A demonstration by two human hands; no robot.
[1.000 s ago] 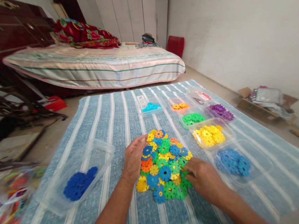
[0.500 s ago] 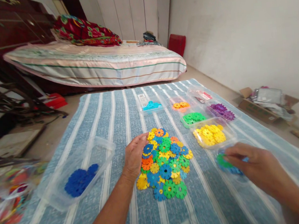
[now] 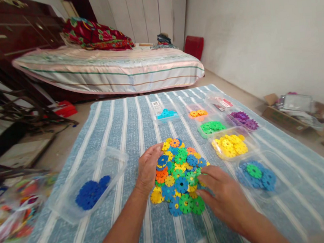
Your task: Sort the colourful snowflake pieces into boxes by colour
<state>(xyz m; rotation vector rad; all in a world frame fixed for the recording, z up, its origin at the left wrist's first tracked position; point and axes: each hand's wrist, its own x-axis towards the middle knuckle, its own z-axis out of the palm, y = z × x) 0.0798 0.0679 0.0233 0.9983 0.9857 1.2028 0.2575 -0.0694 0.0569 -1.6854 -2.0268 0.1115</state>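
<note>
Right hand (image 3: 223, 197): on the near-right edge of the pile of flat, notched plastic discs (image 3: 181, 173) in blue, green, yellow and orange. The fingers are bent onto green discs, but the fingertips are partly hidden, so I cannot tell whether they pinch 1.
Left hand (image 3: 148, 168): palm down on the pile's left edge, fingers loosely spread, holding nothing.
Step in hand: by the look of it, picking 1 disc off the pile's right side while the left hand steadies the heap.
Next move calls for: a clean pinch on a single disc, without dragging its interlocked neighbours.
Clear plastic tub (image 3: 115, 158): well left of the pile, dark blue discs only.
Clear shallow tub (image 3: 288, 180): just right of the pile, blue discs with 1 green disc (image 3: 254, 171) on top.
Yellow-filled tub (image 3: 254, 143): right of and beyond the pile.
Green-filled tub (image 3: 201, 133): beyond the pile, behind the yellow-filled tub.
Purple-filled tub (image 3: 243, 115): farther right of the pile.
Orange-filled tub (image 3: 197, 113): beyond the pile.
Light-blue-filled tub (image 3: 165, 113): straight beyond the pile.
</note>
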